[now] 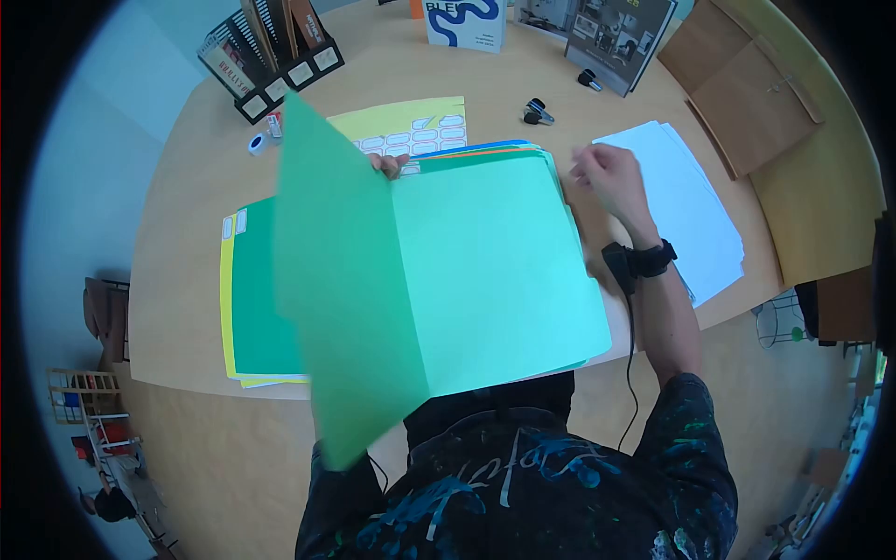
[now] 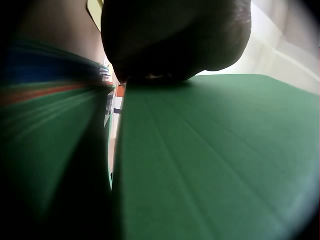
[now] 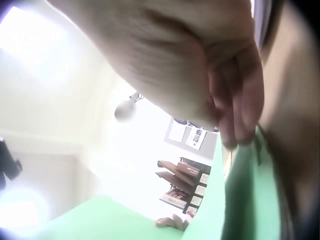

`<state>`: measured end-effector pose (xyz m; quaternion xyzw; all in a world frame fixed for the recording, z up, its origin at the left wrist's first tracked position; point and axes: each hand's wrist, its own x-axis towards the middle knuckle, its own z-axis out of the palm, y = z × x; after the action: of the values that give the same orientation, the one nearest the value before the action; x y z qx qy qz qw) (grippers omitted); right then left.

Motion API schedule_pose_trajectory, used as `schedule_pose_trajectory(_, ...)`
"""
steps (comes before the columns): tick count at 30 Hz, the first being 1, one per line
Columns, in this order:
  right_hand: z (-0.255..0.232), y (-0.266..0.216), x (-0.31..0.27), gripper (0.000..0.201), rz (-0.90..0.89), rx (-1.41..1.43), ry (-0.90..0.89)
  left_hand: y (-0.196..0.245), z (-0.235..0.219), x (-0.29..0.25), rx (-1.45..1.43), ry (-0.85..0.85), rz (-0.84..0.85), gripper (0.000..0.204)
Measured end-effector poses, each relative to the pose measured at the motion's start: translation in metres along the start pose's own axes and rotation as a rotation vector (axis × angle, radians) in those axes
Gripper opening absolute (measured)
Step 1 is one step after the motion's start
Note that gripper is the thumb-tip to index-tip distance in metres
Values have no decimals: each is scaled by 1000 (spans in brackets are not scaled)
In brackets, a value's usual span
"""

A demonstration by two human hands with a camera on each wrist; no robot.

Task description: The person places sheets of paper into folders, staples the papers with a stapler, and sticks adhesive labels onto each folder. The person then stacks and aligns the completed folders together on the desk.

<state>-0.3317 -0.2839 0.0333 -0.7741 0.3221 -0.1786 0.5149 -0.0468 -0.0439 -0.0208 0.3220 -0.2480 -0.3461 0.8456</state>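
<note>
A light green file folder (image 1: 495, 271) lies spread on a stack of folders at the table's front edge, its left flap (image 1: 345, 280) raised nearly upright. My left hand (image 1: 389, 166) grips the folder near the top of its fold. Most of that hand is hidden behind the flap; in the left wrist view it shows dark over the green edge. My right hand (image 1: 611, 177) hovers beside the stack's upper right corner, fingers loosely curled with nothing seen between them. In the right wrist view its fingertips (image 3: 237, 140) overlap the green folder edges.
Green and yellow folders (image 1: 257, 299) with white labels lie left. Behind the stack is a label sheet (image 1: 425, 140). White paper (image 1: 681, 205) lies right. Black clips (image 1: 537, 113), a tape roll (image 1: 258, 144), a black file rack (image 1: 289, 79), upright books (image 1: 616, 42) and a brown folder (image 1: 756, 103) stand farther back.
</note>
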Motion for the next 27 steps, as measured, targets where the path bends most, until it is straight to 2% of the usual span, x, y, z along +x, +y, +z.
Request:
schedule_pose_trajectory(1,-3,-3,0,35,-25,-172,211,1,4,-2,1,3,0,27)
schedule_pose_trajectory(2,-7,-4,0,40,-51,-344,422,0,9,-4,-198,-138,22,24)
schedule_pose_trajectory(3,-10,4,2,40,-52,-345,420,1,15,-5,-399,-281,45,22)
schedule_pose_trajectory(4,-14,19,6,41,-225,-636,563,-5,5,-1,-399,-280,49,22)
schedule_pose_trajectory(5,-18,37,11,43,-401,-927,703,-16,-13,8,-399,-222,34,31)
schedule_pose_trajectory(6,-22,64,20,38,-471,-1004,771,-24,-28,15,-399,-165,20,41)
schedule_pose_trajectory(7,-20,49,15,38,-475,-1004,771,-25,-35,18,-399,-166,23,41)
schedule_pose_trajectory(9,-19,24,3,33,44,-929,462,-27,-45,21,-492,18,-182,34)
schedule_pose_trajectory(13,-30,34,10,30,75,-925,526,-27,-54,12,-434,38,-169,34)
schedule_pose_trajectory(18,-33,21,3,27,79,-853,674,-25,-62,-2,-334,73,-150,33)
schedule_pose_trajectory(21,-36,19,3,26,82,-857,682,-23,-65,-11,-277,94,-136,33)
schedule_pose_trajectory(27,-36,23,6,24,-5,-945,831,-23,-65,-26,-149,116,-145,32)
